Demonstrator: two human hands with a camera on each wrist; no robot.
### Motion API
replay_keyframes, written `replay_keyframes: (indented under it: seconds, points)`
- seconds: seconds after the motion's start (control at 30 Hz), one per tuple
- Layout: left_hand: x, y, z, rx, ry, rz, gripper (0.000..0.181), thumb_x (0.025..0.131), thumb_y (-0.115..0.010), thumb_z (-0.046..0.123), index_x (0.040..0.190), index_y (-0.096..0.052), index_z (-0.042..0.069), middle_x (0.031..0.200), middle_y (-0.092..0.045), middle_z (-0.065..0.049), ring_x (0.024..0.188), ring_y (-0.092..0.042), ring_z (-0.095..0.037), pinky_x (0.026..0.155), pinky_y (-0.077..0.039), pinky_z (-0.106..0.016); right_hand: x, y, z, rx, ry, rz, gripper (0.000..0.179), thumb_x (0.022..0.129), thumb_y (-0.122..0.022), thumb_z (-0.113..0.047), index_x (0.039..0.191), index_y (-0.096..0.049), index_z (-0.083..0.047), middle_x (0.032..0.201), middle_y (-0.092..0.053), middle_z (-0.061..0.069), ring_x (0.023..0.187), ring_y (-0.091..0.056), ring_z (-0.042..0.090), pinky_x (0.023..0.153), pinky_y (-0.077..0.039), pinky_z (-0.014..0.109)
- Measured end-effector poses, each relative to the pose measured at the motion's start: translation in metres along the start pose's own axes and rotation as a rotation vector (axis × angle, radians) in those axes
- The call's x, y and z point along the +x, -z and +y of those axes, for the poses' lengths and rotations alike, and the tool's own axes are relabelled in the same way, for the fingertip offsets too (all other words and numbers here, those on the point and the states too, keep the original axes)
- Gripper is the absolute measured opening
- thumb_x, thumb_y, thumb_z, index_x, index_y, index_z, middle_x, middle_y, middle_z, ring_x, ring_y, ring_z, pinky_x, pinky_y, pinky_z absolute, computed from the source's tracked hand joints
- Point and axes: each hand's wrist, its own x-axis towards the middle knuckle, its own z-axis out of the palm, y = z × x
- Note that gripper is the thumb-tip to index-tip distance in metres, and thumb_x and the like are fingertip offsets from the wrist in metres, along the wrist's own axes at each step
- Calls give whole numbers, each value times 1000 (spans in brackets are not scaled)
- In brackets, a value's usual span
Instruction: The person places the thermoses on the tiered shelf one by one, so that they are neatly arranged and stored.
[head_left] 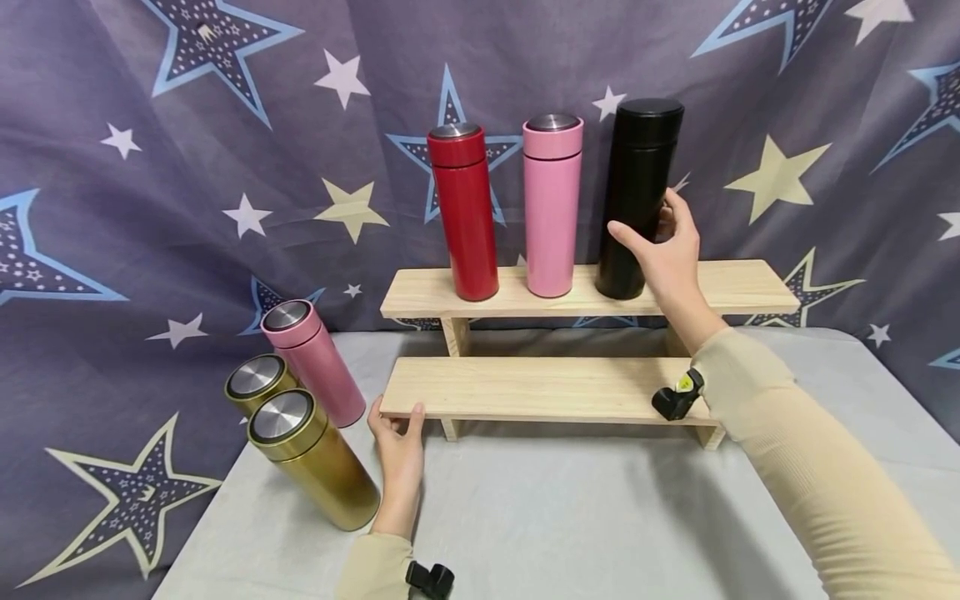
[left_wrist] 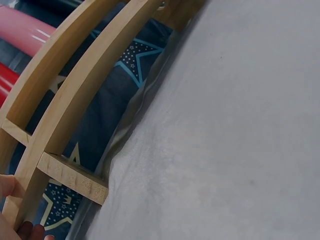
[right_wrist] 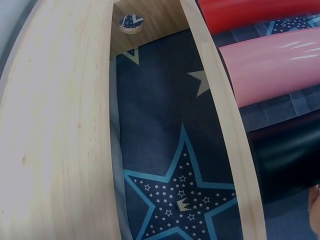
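Note:
A black thermos bottle [head_left: 633, 258] stands on the upper tier of a two-tier wooden shelf [head_left: 525, 387]; my right hand [head_left: 671, 254] grips it around its lower half, thumb in front. To its left on that tier are a pink thermos [head_left: 553, 217] and a red thermos [head_left: 471, 225], both upright. My left hand [head_left: 399, 458] pinches the left end of the lower board, thumb on top and fingers beside the corner. In the right wrist view, the black bottle [right_wrist: 285, 155] shows beside the pink one, and just the edge of my right hand [right_wrist: 315, 210] appears.
Left of the shelf, a second pink thermos [head_left: 318, 367] and two gold thermoses, the nearer one [head_left: 322, 467] close to my left hand, stand on the cloth-covered table [head_left: 562, 508]. A star-patterned curtain [head_left: 195, 200] hangs right behind the shelf.

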Motion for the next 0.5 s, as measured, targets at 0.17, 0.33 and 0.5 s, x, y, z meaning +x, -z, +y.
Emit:
replay_keyframes:
  seconds: [0.17, 0.33, 0.5]
  points:
    - [-1, 0, 1, -20, -4, 3, 68, 98, -58, 4, 151, -15, -2, 140, -43, -29, 122, -43, -38, 106, -29, -50, 0, 1, 1, 12, 17, -25, 72, 80, -83, -30, 143, -49, -22, 119, -55, -2, 98, -50, 10, 82, -42, 23]
    - [1, 0, -1, -23, 2, -7, 68, 99, -57, 5, 151, -14, 0, 142, -42, -28, 124, -41, -36, 106, -29, -47, -2, 5, 1, 15, 26, -51, 74, 82, -81, -26, 147, -46, -20, 123, -54, 1, 101, -49, 10, 84, -40, 23]
    - [2, 0, -2, -30, 6, -13, 67, 99, -57, 5, 151, -14, 0, 142, -41, -27, 124, -41, -35, 106, -31, -46, -10, 18, -2, 58, -13, -95, 77, 86, -77, -25, 152, -38, -21, 135, -53, 5, 114, -50, 12, 97, -39, 28]
